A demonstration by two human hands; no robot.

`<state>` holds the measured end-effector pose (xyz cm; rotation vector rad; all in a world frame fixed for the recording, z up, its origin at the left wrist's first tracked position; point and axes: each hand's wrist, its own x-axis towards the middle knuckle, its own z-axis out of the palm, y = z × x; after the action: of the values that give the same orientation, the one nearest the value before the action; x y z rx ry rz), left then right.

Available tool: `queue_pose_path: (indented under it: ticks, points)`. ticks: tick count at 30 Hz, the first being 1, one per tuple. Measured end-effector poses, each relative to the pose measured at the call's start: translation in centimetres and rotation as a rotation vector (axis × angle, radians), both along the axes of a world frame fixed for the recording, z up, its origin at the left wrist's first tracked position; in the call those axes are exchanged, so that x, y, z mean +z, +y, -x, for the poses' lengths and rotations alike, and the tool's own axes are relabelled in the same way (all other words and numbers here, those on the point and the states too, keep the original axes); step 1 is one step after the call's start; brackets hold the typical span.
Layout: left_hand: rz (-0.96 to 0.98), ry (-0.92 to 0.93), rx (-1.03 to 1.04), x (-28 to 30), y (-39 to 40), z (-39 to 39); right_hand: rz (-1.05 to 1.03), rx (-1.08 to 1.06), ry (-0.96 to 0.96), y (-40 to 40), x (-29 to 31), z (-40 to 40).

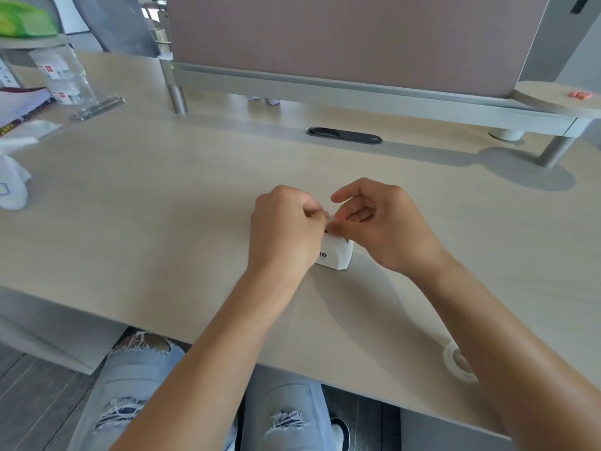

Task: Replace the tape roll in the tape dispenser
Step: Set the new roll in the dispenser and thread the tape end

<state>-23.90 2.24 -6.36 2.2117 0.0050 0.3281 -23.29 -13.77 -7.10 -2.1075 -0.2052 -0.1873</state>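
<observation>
A small white tape dispenser (338, 253) with dark lettering stands on the pale wooden desk (162, 222), mostly covered by my left hand (283, 232), which closes around its left side and top. My right hand (380, 222) pinches with thumb and forefinger at the dispenser's top edge, where a bit of tape seems to be; the other fingers are spread. A clear tape roll (457, 361) lies flat near the desk's front edge, partly hidden under my right forearm.
A desk divider panel (341, 37) on metal legs stands at the back, with a black cable grommet (344, 135) before it. Papers, a clear stand (70, 79) and white objects sit at the left. A round shelf (559, 96) is at the right.
</observation>
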Motion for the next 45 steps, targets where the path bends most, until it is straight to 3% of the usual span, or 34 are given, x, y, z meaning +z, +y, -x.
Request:
queue_pose_path:
  ticks: [11,20,35,45]
  points:
    - [-0.099,0.024,0.058,1.6,-1.3,0.1,0.020,-0.016,-0.100,0.0,-1.2,0.0]
    - [-0.040,0.063,0.067,2.1,0.5,-1.1,0.056,-0.046,-0.136,0.2,-1.6,0.3]
    - [0.462,0.243,0.030,-0.2,5.5,-3.6,0.410,-0.217,-0.026,3.3,1.1,0.8]
    - [0.891,0.336,0.001,-1.4,7.6,-4.3,0.519,-0.320,0.001,5.1,1.6,1.2]
